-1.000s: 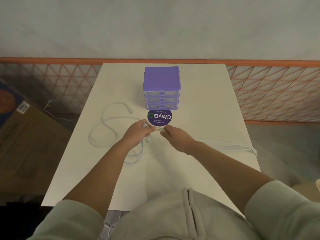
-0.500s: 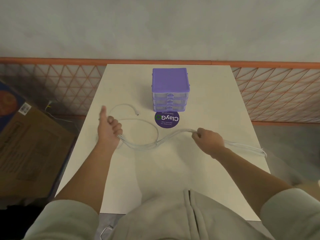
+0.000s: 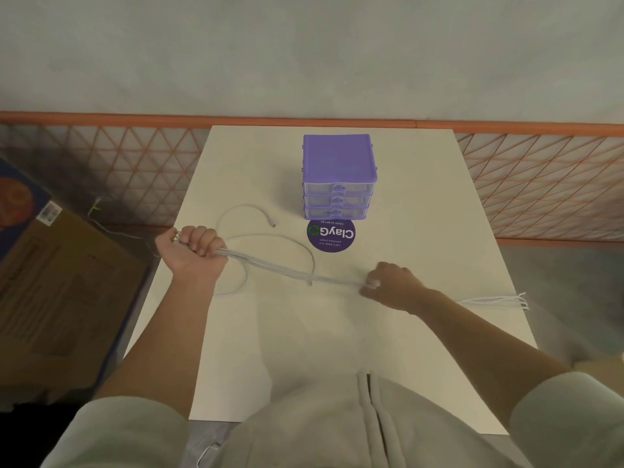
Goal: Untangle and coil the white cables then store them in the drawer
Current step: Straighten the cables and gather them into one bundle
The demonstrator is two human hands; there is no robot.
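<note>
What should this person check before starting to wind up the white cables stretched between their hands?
1. Left hand grips one end of the bundle of thin white cables: ok.
2. Right hand pinches the bundle further along: ok.
3. Span between the hands straight, strands side by side: ok.
4. All cables gathered: not ok; a separate loose white cable lies curled on the white rectangular table, and a loop sags under the span.
5. Tail over the table's right edge free of knots: cannot tell.
6. A drawer of the small purple plastic three-drawer chest open to take the coil: not ok; all three look closed.
</note>
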